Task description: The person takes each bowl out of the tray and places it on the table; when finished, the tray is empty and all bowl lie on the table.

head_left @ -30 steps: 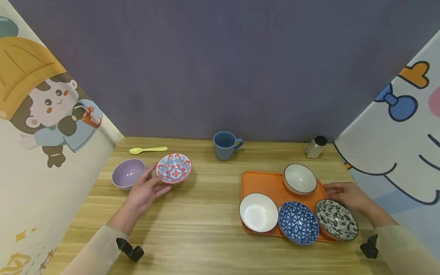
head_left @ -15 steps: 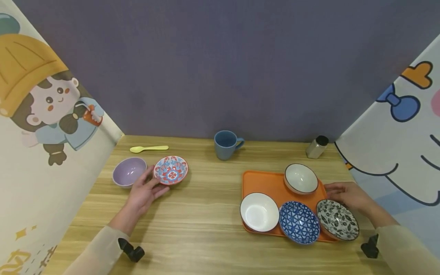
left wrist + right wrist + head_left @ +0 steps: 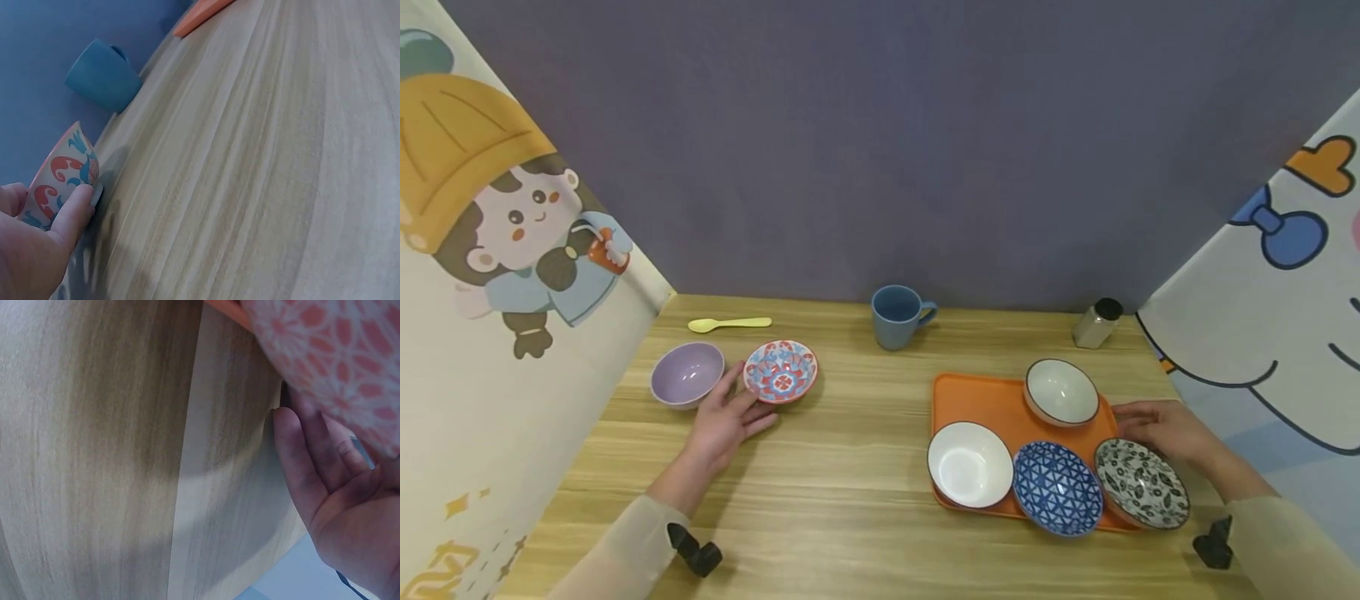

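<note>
My left hand (image 3: 724,422) holds a small bowl with a red, blue and white pattern (image 3: 780,372) at its left side. In the left wrist view, fingers (image 3: 74,209) lie along the outside of the patterned bowl (image 3: 62,175), its shadow close by on the table. A purple bowl (image 3: 688,375) stands just left of that hand. On the right, my right hand (image 3: 1168,431) lies at the right edge of the orange tray (image 3: 970,400), fingers extended, beside a black-and-white leaf bowl (image 3: 1142,483). The right wrist view shows these fingers (image 3: 294,434) next to that bowl's pink patterned outside (image 3: 337,356).
A white bowl (image 3: 970,465), a blue patterned bowl (image 3: 1058,489) and another white bowl (image 3: 1062,392) sit on the tray. Along the back stand a blue mug (image 3: 895,318) and a black-capped shaker (image 3: 1097,323). A yellow spoon (image 3: 730,323) lies behind the purple bowl.
The left hand and its patterned bowl have shifted slightly left toward the purple bowl, then barely moved. The right hand and the tray stay in place while the view shifts a little.
</note>
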Action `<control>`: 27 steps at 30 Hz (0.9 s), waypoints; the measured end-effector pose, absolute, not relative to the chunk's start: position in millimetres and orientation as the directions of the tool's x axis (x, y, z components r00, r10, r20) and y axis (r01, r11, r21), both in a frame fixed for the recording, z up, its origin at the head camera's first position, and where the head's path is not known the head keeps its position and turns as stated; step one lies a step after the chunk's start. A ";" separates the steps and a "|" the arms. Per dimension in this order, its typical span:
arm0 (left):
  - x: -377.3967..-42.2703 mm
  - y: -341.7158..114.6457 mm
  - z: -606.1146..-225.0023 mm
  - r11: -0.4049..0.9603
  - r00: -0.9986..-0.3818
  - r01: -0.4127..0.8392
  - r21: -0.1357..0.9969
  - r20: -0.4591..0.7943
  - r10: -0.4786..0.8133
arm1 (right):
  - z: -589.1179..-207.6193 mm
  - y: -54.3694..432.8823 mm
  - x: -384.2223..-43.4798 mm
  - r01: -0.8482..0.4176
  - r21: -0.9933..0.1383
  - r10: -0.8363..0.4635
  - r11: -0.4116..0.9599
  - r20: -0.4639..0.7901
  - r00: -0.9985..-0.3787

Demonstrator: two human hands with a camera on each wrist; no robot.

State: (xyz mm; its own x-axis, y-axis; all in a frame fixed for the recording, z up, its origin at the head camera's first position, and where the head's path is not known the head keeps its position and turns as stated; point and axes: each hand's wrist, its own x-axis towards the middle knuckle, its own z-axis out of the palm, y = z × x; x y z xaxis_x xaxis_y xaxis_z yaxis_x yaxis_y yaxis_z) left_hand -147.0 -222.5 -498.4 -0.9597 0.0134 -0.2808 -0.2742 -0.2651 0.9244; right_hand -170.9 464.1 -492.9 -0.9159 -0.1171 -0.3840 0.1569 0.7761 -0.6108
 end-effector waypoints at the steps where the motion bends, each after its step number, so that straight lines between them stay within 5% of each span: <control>1: -146.5 -222.4 -498.6 -0.254 -0.959 -0.276 0.927 -0.282 0.015 | -492.7 464.7 -171.1 0.153 -0.610 -0.120 0.778 -0.383 -0.916; 27: -139.2 -225.4 -488.6 0.020 -0.950 -0.302 0.953 -0.300 -0.087 | -490.9 463.5 -170.7 0.186 -0.613 -0.101 0.768 -0.402 -0.910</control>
